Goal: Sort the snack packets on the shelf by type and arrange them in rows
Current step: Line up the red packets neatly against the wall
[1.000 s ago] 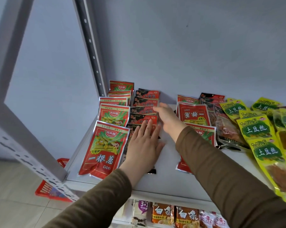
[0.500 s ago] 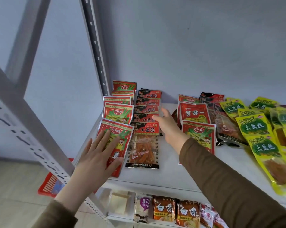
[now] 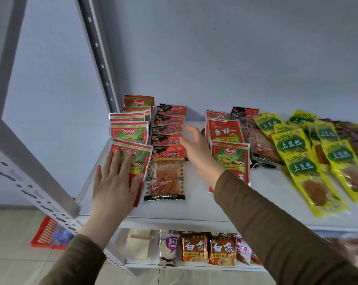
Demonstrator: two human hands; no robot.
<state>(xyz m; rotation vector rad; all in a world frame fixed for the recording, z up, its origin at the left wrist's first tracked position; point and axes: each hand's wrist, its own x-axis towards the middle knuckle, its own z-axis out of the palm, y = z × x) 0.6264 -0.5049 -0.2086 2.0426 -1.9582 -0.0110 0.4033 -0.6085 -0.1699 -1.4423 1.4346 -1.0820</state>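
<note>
On the white shelf (image 3: 194, 210), we see the left hand (image 3: 114, 182) lying flat with fingers straight and spread on the nearest red-and-green packet (image 3: 140, 153), the front one of a row of red-and-green packets (image 3: 128, 130) that runs back along the shelf's left edge to the wall. Just beside it on the right runs a row of black-and-red packets (image 3: 167, 128), its front packet (image 3: 165, 173) showing orange strips through a clear window. The right hand (image 3: 196, 149) reaches forward between that row and two more red-and-green packets (image 3: 229, 155), fingers loosely extended and holding nothing; we cannot tell whether its fingertips touch the black-and-red packets. One of those two packets lies turned upside down behind the other. Behind and to their right sits a loose heap of dark packets (image 3: 258, 145), and further right the yellow-green packets (image 3: 297, 161) overlap in slanted lines toward the shelf's right end. Both arms wear brown sleeves (image 3: 277, 233). Below, a lower shelf holds orange noodle packs (image 3: 194, 248) side by side, and a red basket (image 3: 44, 235) rests on the floor at left, behind the grey perforated upright (image 3: 30, 175).
</note>
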